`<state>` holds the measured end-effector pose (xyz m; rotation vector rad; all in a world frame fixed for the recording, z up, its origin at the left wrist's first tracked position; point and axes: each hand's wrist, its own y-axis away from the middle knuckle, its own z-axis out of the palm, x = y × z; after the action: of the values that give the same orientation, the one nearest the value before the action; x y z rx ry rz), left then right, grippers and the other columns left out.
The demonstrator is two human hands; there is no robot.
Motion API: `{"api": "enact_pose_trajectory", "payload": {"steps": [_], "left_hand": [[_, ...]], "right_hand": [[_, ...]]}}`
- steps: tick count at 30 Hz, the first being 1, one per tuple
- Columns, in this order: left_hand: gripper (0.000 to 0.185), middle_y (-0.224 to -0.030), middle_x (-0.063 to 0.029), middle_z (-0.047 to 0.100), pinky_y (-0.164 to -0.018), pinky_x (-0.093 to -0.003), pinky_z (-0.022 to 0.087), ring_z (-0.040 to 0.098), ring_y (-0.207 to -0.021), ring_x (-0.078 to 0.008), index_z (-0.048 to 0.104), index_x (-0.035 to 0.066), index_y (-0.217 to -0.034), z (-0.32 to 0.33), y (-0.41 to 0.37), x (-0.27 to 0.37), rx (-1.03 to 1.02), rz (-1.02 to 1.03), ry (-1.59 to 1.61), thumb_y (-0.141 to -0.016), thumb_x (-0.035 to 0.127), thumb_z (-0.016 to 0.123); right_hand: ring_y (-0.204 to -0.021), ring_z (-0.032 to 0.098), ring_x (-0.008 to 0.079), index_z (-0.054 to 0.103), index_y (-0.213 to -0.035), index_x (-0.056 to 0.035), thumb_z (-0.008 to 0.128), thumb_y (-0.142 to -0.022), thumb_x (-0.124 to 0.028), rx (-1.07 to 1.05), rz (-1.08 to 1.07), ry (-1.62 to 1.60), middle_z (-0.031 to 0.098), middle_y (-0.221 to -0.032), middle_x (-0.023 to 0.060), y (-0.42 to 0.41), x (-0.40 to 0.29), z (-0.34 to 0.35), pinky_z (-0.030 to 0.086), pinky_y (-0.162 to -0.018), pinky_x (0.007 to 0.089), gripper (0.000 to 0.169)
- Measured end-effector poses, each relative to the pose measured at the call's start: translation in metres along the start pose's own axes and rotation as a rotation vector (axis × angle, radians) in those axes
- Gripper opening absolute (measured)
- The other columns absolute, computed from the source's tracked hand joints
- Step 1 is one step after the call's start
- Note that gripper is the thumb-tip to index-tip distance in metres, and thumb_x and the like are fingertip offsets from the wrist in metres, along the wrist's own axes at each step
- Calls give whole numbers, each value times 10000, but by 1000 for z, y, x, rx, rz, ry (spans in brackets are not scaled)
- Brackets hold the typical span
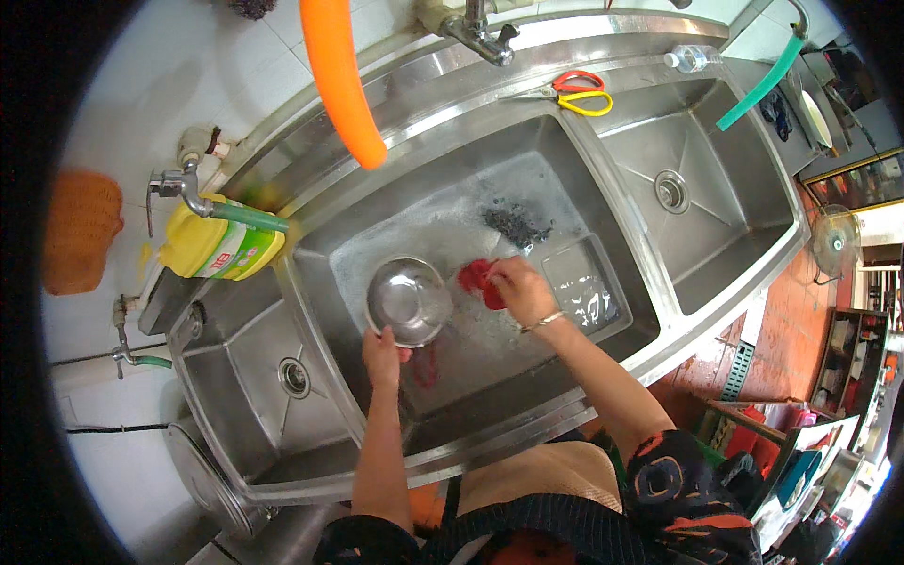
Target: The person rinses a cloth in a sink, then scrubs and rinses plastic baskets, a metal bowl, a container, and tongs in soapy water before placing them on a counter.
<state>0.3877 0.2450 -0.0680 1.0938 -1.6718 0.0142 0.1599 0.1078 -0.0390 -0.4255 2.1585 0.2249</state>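
Note:
In the middle basin [487, 367] of a stainless steel sink, my left hand [383, 357] grips the near rim of a round metal bowl [406, 300], thumb on the edge. The bowl looks empty and shiny inside. To its right, my right hand [524, 286] pinches a red cloth or scrubbing pad [477, 275], apart from the bowl. Cloudy water covers the basin floor. A dark clump of scraps [519, 224] lies beyond my right hand, and a clear rectangular tray [590, 282] sits in the water to the right. Something reddish [425, 364] shows faintly below the bowl.
An orange hose [346, 85] hangs over the basin's far side. Scissors with red and yellow handles [579, 93] lie on the back ledge. A yellow detergent jug [219, 240] stands at left beneath a tap [187, 187]. Side basins flank the middle one; a plastic bottle [688, 59] lies back right.

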Motion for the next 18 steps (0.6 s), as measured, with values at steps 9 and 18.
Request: {"api": "enact_pose_trajectory", "payload": {"steps": [9, 18], "left_hand": [[270, -925, -133, 521, -758, -358, 427, 525, -837, -278, 503, 54, -1062, 107, 30, -1, -168, 518, -89, -805, 124, 545], [262, -787, -201, 604, -652, -416, 452, 584, -770, -352, 611, 17, -805, 240, 67, 2, -655, 244, -462, -696, 254, 590]], "right_hand": [[-783, 543, 286, 569, -829, -21, 548, -757, -14, 407, -13, -66, 544, -824, 133, 30, 0, -98, 434, -710, 332, 76], [-775, 559, 216, 599, -836, -13, 543, -771, -36, 254, 121, 15, 566, -814, 108, 64, 36, -86, 435, -702, 290, 88]]}}
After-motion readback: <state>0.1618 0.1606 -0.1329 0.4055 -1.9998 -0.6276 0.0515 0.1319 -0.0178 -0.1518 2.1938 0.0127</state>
